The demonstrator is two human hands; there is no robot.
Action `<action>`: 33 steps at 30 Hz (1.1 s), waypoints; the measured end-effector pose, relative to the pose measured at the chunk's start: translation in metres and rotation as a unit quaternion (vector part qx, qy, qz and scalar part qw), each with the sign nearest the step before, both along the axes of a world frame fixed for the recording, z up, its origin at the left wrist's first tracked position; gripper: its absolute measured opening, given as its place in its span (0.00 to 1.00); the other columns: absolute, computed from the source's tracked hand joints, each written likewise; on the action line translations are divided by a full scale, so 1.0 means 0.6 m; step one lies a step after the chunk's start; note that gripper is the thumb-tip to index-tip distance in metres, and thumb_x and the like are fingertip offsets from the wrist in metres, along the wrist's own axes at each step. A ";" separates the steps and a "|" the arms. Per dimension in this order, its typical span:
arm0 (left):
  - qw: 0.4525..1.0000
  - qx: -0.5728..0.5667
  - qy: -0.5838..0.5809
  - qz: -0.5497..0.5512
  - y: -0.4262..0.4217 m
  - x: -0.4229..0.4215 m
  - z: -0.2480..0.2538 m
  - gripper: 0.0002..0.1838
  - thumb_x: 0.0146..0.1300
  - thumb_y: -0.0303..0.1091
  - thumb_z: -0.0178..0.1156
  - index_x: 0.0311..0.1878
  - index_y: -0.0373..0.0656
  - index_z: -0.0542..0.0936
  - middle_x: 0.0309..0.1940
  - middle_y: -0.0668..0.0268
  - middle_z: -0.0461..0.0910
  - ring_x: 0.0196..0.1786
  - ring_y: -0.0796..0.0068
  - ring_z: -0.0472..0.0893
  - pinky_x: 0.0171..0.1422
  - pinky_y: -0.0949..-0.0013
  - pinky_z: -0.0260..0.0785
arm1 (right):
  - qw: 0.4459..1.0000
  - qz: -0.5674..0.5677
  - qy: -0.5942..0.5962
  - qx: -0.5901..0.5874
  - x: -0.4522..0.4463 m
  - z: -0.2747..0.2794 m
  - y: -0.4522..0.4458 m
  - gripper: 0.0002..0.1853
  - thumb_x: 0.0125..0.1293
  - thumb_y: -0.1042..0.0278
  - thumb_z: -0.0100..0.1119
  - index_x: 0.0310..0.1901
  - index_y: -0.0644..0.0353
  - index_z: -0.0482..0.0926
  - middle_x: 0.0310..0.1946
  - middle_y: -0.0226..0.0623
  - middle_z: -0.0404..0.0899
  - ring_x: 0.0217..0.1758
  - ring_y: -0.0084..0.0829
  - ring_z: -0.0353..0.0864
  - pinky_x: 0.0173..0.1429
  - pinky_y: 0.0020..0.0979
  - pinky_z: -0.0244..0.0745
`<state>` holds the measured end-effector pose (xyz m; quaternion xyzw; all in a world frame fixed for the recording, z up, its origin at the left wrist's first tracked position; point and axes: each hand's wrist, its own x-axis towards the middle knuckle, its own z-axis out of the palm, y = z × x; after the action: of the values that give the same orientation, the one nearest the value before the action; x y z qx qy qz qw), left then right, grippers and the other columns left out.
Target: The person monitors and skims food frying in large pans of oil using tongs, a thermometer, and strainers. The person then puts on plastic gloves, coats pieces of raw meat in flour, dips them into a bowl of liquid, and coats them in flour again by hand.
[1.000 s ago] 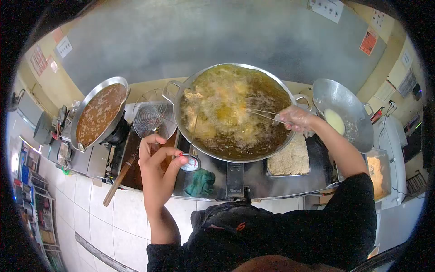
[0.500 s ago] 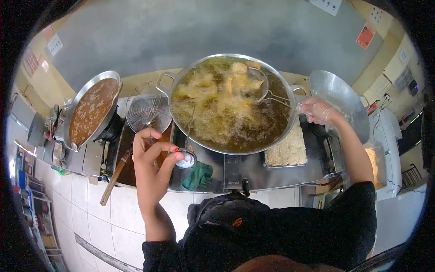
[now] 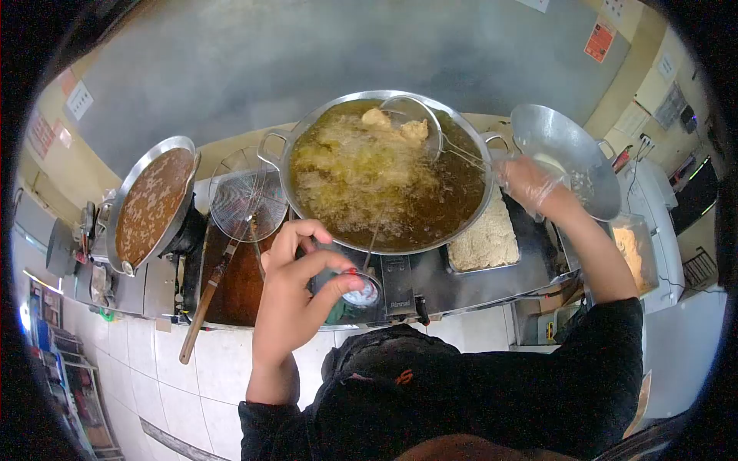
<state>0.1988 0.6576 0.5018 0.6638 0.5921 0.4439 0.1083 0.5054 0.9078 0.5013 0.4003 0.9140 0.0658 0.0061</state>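
Note:
My left hand [image 3: 301,280] pinches a round dial thermometer [image 3: 361,293] between thumb and finger, its thin probe reaching up to the near rim of a large wok [image 3: 286,165] of bubbling oil. My right hand [image 3: 530,184], in a clear plastic glove, grips the handle of a wire skimmer [image 3: 440,127]. The skimmer's round head is at the far side of the wok, beside golden fried pieces [image 3: 413,129] at the oil surface. A green cloth [image 3: 335,309] lies partly hidden behind the thermometer.
A pan of brown liquid [image 3: 157,196] is at the left. Beside it are a round wire strainer [image 3: 247,203] and a wooden-handled tool [image 3: 201,315]. A tray of breading [image 3: 484,242] sits right of the burner, with a second wok [image 3: 557,142] and a breading container [image 3: 630,250] further right.
My left hand and the thermometer have moved right. The skimmer, held in my right hand, has shifted to the wok's far side, where fried pieces now show more clearly.

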 end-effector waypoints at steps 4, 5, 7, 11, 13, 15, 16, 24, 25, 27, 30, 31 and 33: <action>1.000 -0.014 0.002 -0.028 -0.008 0.007 0.014 0.11 0.41 0.37 0.71 0.28 0.46 0.83 0.42 0.68 0.70 0.40 0.70 0.69 0.49 0.67 0.53 | 0.994 -0.069 -0.081 0.027 -0.014 0.017 -0.067 0.09 0.58 0.72 0.49 0.38 0.63 0.78 0.31 0.52 0.80 0.38 0.47 0.82 0.41 0.41 0.78; 0.999 -0.016 0.004 -0.031 -0.011 0.009 0.017 0.11 0.41 0.37 0.71 0.28 0.46 0.83 0.42 0.68 0.70 0.40 0.70 0.69 0.49 0.67 0.53 | 0.990 -0.077 -0.110 0.039 -0.012 0.012 -0.075 0.10 0.58 0.72 0.49 0.39 0.62 0.78 0.30 0.49 0.80 0.36 0.45 0.83 0.39 0.40 0.79; 0.999 -0.026 0.002 -0.040 -0.020 0.014 0.026 0.12 0.39 0.37 0.72 0.28 0.46 0.83 0.41 0.68 0.70 0.40 0.70 0.68 0.49 0.68 0.53 | 0.985 -0.089 -0.136 0.048 -0.003 0.006 -0.096 0.10 0.58 0.72 0.50 0.39 0.61 0.78 0.30 0.46 0.81 0.34 0.43 0.83 0.36 0.39 0.79; 0.998 -0.038 0.026 -0.040 -0.055 0.020 0.057 0.13 0.36 0.37 0.72 0.27 0.46 0.83 0.40 0.68 0.70 0.40 0.70 0.68 0.49 0.68 0.53 | 0.989 -0.080 -0.102 0.075 0.025 0.033 -0.153 0.15 0.59 0.71 0.49 0.49 0.59 0.74 0.30 0.44 0.81 0.32 0.43 0.83 0.33 0.40 0.79; 0.998 -0.047 0.018 -0.042 -0.070 0.014 0.069 0.14 0.34 0.37 0.72 0.25 0.40 0.82 0.39 0.63 0.67 0.40 0.71 0.67 0.44 0.71 0.58 | 0.989 -0.093 -0.089 0.078 0.039 0.050 -0.179 0.18 0.59 0.71 0.48 0.52 0.58 0.71 0.29 0.44 0.82 0.32 0.43 0.83 0.32 0.40 0.78; 0.998 -0.056 -0.006 -0.033 -0.071 0.014 0.070 0.16 0.33 0.39 0.72 0.24 0.39 0.81 0.39 0.63 0.67 0.41 0.71 0.67 0.45 0.72 0.57 | 0.987 -0.101 -0.092 0.086 0.053 0.064 -0.198 0.22 0.60 0.71 0.47 0.58 0.56 0.65 0.30 0.44 0.81 0.30 0.43 0.83 0.32 0.41 0.78; 0.997 -0.054 -0.010 -0.055 -0.062 0.012 0.071 0.14 0.35 0.38 0.72 0.25 0.42 0.82 0.39 0.65 0.68 0.39 0.71 0.67 0.45 0.71 0.58 | 0.987 -0.101 -0.096 0.078 0.066 0.061 -0.200 0.23 0.59 0.73 0.48 0.59 0.56 0.65 0.31 0.45 0.81 0.29 0.43 0.83 0.32 0.42 0.78; 0.989 -0.091 -0.015 -0.118 0.055 0.043 -0.015 0.10 0.46 0.39 0.71 0.27 0.45 0.83 0.37 0.66 0.70 0.41 0.68 0.71 0.47 0.67 0.62 | 0.989 -0.109 0.097 0.034 0.121 -0.032 -0.182 0.23 0.59 0.75 0.49 0.58 0.56 0.69 0.35 0.53 0.79 0.35 0.52 0.80 0.36 0.44 0.74; 0.989 -0.093 -0.013 -0.117 0.070 0.051 -0.031 0.10 0.46 0.39 0.71 0.27 0.45 0.83 0.37 0.66 0.70 0.41 0.68 0.71 0.47 0.67 0.62 | 0.983 -0.108 0.147 0.023 0.123 -0.042 -0.179 0.21 0.59 0.74 0.50 0.56 0.59 0.70 0.36 0.53 0.79 0.35 0.52 0.80 0.38 0.43 0.76; 0.992 -0.090 0.027 -0.078 0.097 0.065 -0.067 0.10 0.46 0.40 0.70 0.27 0.46 0.84 0.40 0.67 0.70 0.48 0.65 0.70 0.52 0.61 0.58 | 0.979 -0.100 0.176 0.018 0.126 -0.059 -0.180 0.20 0.60 0.74 0.49 0.56 0.59 0.70 0.37 0.53 0.79 0.36 0.53 0.79 0.38 0.43 0.75; 0.995 -0.082 0.024 -0.047 0.125 0.093 -0.116 0.09 0.46 0.41 0.70 0.27 0.47 0.84 0.41 0.68 0.69 0.51 0.64 0.68 0.53 0.57 0.53 | 0.966 -0.125 0.223 -0.015 0.125 -0.079 -0.183 0.18 0.61 0.74 0.48 0.54 0.59 0.71 0.38 0.55 0.78 0.38 0.54 0.78 0.40 0.44 0.74; 0.995 -0.083 0.026 -0.045 0.133 0.100 -0.133 0.09 0.46 0.41 0.70 0.27 0.47 0.84 0.41 0.68 0.69 0.51 0.64 0.68 0.53 0.57 0.53 | 0.957 -0.157 0.240 -0.044 0.126 -0.083 -0.182 0.17 0.62 0.73 0.48 0.53 0.59 0.71 0.39 0.55 0.78 0.39 0.54 0.78 0.41 0.44 0.74; 0.997 -0.061 0.044 0.011 0.144 0.118 -0.148 0.09 0.46 0.40 0.70 0.28 0.48 0.84 0.40 0.68 0.68 0.50 0.64 0.68 0.50 0.57 0.52 | 0.948 -0.152 0.272 -0.060 0.131 -0.092 -0.183 0.15 0.63 0.73 0.47 0.53 0.59 0.72 0.39 0.57 0.77 0.40 0.54 0.77 0.42 0.44 0.74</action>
<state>0.2693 0.7440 0.4127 0.6685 0.6291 0.3790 0.1177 0.5838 0.7981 0.4463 0.5357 0.8118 -0.1021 -0.2087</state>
